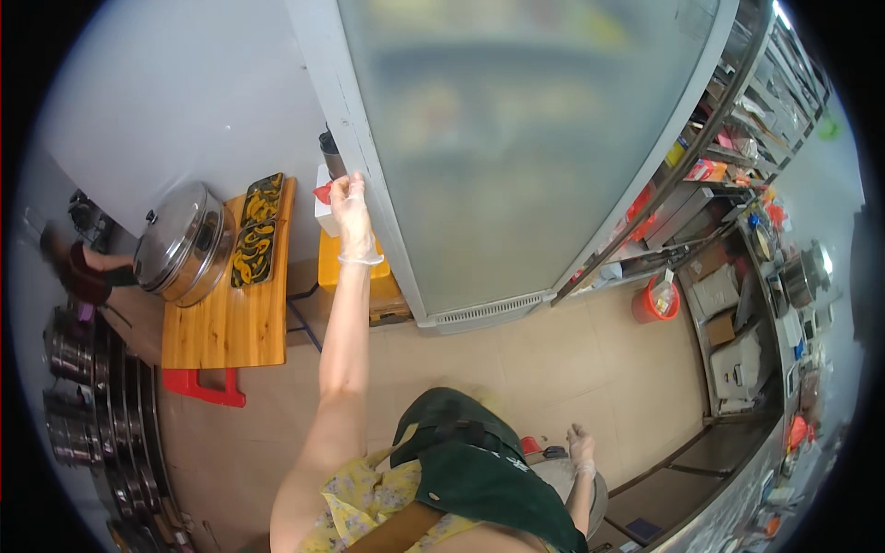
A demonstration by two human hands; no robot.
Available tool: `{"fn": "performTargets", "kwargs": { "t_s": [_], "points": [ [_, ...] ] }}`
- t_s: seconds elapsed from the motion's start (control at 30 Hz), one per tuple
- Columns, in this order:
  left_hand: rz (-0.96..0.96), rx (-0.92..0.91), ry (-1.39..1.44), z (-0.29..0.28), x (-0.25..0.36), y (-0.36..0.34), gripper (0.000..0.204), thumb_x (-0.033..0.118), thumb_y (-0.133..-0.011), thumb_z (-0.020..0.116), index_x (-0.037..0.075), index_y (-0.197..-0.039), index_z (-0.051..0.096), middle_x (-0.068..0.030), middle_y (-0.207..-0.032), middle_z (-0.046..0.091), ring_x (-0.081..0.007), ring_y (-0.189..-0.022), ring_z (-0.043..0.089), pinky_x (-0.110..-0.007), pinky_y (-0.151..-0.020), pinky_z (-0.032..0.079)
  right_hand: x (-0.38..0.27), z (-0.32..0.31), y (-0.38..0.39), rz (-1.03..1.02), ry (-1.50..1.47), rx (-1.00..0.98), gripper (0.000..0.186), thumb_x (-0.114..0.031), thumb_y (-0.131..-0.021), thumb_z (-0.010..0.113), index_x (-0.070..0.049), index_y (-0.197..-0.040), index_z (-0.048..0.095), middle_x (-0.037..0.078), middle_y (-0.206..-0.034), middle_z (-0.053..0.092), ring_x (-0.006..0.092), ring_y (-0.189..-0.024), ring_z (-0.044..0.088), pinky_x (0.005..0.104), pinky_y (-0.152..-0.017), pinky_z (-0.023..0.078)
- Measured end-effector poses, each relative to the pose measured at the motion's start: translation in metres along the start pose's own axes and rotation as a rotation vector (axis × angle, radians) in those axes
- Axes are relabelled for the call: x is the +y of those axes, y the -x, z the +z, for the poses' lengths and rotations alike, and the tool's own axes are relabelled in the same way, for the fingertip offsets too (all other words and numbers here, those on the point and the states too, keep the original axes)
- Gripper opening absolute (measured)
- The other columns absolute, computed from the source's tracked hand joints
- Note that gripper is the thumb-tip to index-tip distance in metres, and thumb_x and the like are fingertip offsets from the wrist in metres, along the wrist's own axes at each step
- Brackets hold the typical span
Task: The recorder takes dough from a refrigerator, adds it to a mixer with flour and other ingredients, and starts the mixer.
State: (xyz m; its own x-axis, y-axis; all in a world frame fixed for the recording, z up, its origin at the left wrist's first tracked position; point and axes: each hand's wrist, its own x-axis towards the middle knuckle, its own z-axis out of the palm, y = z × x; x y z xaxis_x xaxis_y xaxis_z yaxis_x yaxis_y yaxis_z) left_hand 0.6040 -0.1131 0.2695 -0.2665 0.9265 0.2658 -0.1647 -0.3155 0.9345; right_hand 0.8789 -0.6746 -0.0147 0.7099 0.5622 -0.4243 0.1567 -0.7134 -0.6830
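Note:
My left hand [351,219], in a clear thin glove, reaches forward with its fingers closed round the left edge of a tall refrigerator's door [516,175]. The door has a pale frame and fogged glass; blurred yellowish shapes show behind it. Just left of the hand are a white box [324,207] with a red piece on it and a dark bottle [330,152]. My right hand [581,449], also gloved, hangs low beside my green apron [498,470], its fingers loosely bent and nothing visible in them. A grey round surface [555,476] lies beside it.
On the left, a wooden table [226,327] bears a big lidded steel pot [189,244] and two patterned black-and-yellow trays [253,253]. A red stool [205,387] stands below. Another person [83,267] is at far left. Right: a red bucket [655,300] and crowded shelves [737,304].

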Motion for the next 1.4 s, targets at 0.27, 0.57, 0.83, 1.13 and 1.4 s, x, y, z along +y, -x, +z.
{"fn": "performTargets", "kwargs": {
  "t_s": [0.27,0.57,0.83,1.13,1.4],
  "points": [
    [0.247,0.076,-0.193,-0.03,0.043,0.124,0.022,0.017,-0.089,0.063,0.0,-0.096,0.051,-0.0043,-0.082,0.05,-0.0133,-0.077,0.046,-0.027,-0.071,0.042,-0.254,-0.028,-0.005,-0.491,-0.322,-0.067,0.034,-0.008,-0.093,0.052,0.005,-0.124,0.052,0.016,-0.112,0.063,0.0211,-0.103,0.06,0.0314,-0.092,0.045],
    [0.487,-0.154,-0.15,-0.067,0.074,0.271,0.016,0.004,-0.081,0.064,0.002,-0.097,0.061,-0.0124,-0.082,0.063,-0.025,-0.071,0.063,-0.032,-0.062,0.049,-0.412,-0.048,0.115,-1.452,-0.198,0.201,0.047,-0.012,-0.085,0.056,0.004,-0.128,0.047,0.017,-0.122,0.055,0.0307,-0.114,0.051,0.0402,-0.099,0.038],
    [0.336,-0.418,0.016,-0.057,0.043,0.311,0.009,0.006,-0.082,0.064,0.002,-0.09,0.062,-0.0102,-0.083,0.066,-0.0225,-0.067,0.064,-0.032,-0.058,0.051,-0.359,-0.064,0.145,-1.368,-0.662,0.558,0.07,-0.043,-0.087,0.061,0.0,-0.136,0.036,0.013,-0.136,0.041,0.0261,-0.125,0.039,0.042,-0.106,0.029],
    [-0.251,-0.907,-0.134,-0.031,-0.083,0.274,0.017,0.015,-0.087,0.061,0.002,-0.097,0.063,-0.0135,-0.089,0.066,-0.0255,-0.081,0.065,-0.035,-0.072,0.05,-0.352,-0.106,0.168,-1.067,-0.363,1.268,0.069,-0.052,-0.094,0.037,0.004,-0.134,0.035,0.019,-0.126,0.049,0.0283,-0.111,0.054,0.0441,-0.09,0.048],
    [-0.354,-0.91,-0.924,-0.007,-0.32,0.167,0.027,0.013,-0.08,0.055,0.004,-0.105,0.061,-0.018,-0.096,0.066,-0.0347,-0.092,0.064,-0.046,-0.083,0.048,-0.371,-0.057,0.105,-0.865,-0.25,1.271,0.065,-0.048,-0.092,0.043,0.003,-0.131,0.038,0.019,-0.122,0.051,0.0277,-0.11,0.055,0.0429,-0.09,0.048]
  ]
}}
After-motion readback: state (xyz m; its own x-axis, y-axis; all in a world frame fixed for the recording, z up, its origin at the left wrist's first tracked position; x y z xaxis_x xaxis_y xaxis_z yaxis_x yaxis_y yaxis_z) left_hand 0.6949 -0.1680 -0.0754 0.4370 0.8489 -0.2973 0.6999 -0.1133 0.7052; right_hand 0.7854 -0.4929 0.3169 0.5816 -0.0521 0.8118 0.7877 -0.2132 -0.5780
